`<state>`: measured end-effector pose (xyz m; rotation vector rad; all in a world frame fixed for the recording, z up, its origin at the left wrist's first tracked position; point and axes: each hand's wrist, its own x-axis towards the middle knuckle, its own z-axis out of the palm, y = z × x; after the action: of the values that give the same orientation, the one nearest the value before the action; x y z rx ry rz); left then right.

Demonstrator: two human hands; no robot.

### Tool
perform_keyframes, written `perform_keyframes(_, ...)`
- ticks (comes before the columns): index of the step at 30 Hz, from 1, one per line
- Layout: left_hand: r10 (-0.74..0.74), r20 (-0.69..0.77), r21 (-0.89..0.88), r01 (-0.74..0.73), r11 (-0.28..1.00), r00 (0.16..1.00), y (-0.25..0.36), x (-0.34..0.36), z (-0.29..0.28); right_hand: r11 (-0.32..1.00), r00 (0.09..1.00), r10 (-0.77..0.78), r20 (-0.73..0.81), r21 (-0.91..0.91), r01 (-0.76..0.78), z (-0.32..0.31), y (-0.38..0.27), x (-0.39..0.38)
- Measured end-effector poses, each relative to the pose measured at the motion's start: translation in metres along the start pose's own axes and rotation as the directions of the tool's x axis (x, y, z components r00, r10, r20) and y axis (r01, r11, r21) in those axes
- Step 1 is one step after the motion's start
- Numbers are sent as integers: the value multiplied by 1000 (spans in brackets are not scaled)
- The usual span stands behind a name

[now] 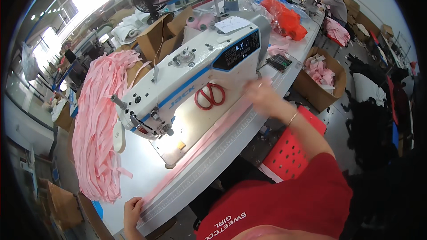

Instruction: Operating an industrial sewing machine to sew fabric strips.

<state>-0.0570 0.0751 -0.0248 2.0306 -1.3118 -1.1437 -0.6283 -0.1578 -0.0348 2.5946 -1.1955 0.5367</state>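
Note:
A long pink fabric strip (203, 141) lies stretched along the front of the white table, beside a ruler printed near the edge. At its near left end, my left hand (132, 209) pinches it with fingers closed. My right hand (263, 98) is over the strip's far right end; motion smears its fingers, so whether it grips the strip is unclear. Behind the strip stands a white and blue sewing machine (191, 73) with its lamp lit over the needle area. Red-handled scissors (210, 96) rest against the machine's body.
A large pile of pink strips (100, 124) hangs over the table's left side. Cardboard box (162, 35) and thread cones stand behind the machine. To the right are a box of pink scraps (320, 78) and a red perforated stool (289, 151). Another person (336, 6) works farther off.

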Motion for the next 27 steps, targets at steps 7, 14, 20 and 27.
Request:
perform_keyframes(7,40,27,34,-41,999,999,6,8,1,928,971,-227,-77,285,240,35,-137,20)
perform_keyframes(14,25,-17,73,-24,997,1000,13,3,9,868,931,-363,42,380,321,52,-177,29)
perform_keyframes(20,22,-16,58,-21,998,1000,3,0,6,859,965,-260,-20,452,241,61,-157,19)
perform_keyframes(27,93,-46,40,-91,995,995,0,-4,12,850,981,-193,-16,497,176,57,-131,11)
